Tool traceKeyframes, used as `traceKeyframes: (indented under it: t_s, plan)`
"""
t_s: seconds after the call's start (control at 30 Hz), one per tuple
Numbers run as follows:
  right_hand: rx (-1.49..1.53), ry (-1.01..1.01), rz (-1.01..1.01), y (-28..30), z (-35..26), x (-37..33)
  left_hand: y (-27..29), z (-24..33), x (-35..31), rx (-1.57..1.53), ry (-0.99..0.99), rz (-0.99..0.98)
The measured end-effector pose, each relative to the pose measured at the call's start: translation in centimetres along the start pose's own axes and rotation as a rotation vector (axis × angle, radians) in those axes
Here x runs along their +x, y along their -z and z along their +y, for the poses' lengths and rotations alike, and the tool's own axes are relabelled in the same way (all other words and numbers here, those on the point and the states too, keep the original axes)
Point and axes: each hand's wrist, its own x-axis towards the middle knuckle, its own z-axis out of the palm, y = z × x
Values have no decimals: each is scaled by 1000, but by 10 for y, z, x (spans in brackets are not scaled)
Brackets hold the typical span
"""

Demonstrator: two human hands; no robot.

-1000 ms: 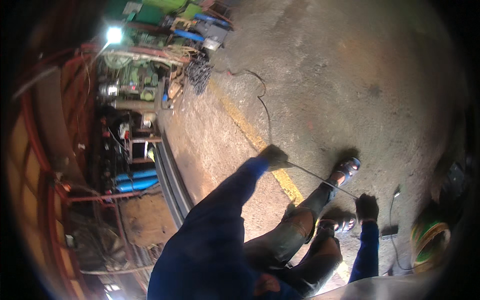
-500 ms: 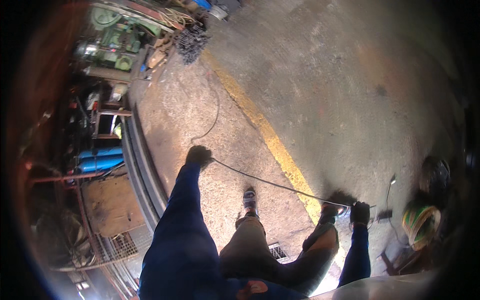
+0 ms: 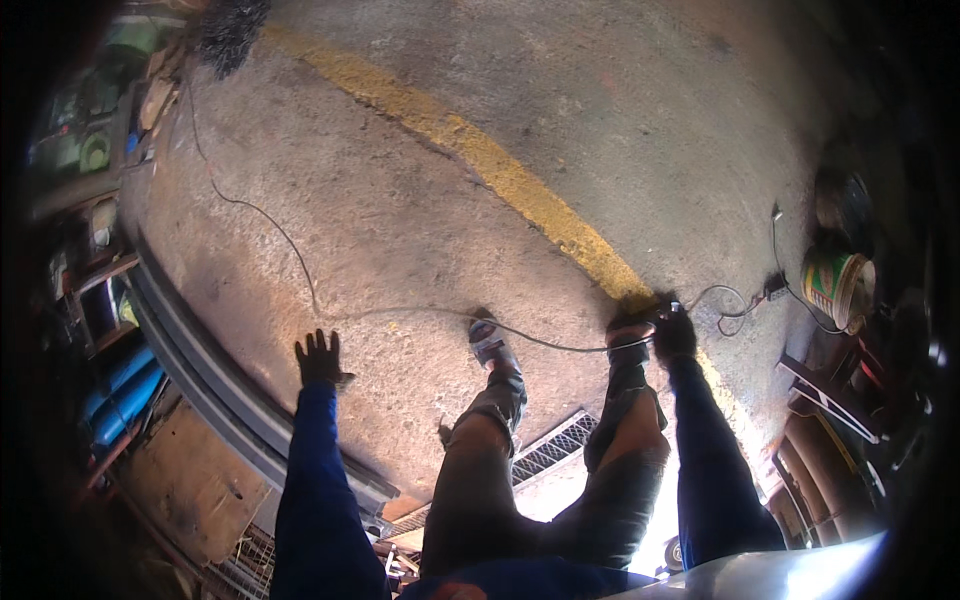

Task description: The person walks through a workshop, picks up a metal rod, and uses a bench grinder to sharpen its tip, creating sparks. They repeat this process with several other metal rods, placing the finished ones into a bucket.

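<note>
Thin dark flexible cable (image 3: pixel 556 346) snakes over rough, stained concrete floor (image 3: pixel 400 240), from nr upper L corner to R hand (image 3: pixel 675 333), fingers curled round it. L hand (image 3: pixel 319 358): fingers spread wide, nr floor's L edge w/ long grey metal beams (image 3: pixel 222 378). Worn yellow painted stripe (image 3: pixel 505 180) runs diag.; round green-yellow tub (image 3: pixel 830 290) nr R edge.

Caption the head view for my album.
Left hand spread open, right hand gripping a cable, above a floor with a yellow stripe.
</note>
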Motion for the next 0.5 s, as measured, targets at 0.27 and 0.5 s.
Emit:
traceKeyframes:
  t_s: [0.27, 0.5]
  plan:
    - [226, -37, -370, -82, -115, 29, 38, 206, -7, -702, -602, 198]
    - [477, 185, -238, -70, -181, 57, 71, 310, 18, -778, -749, 330]
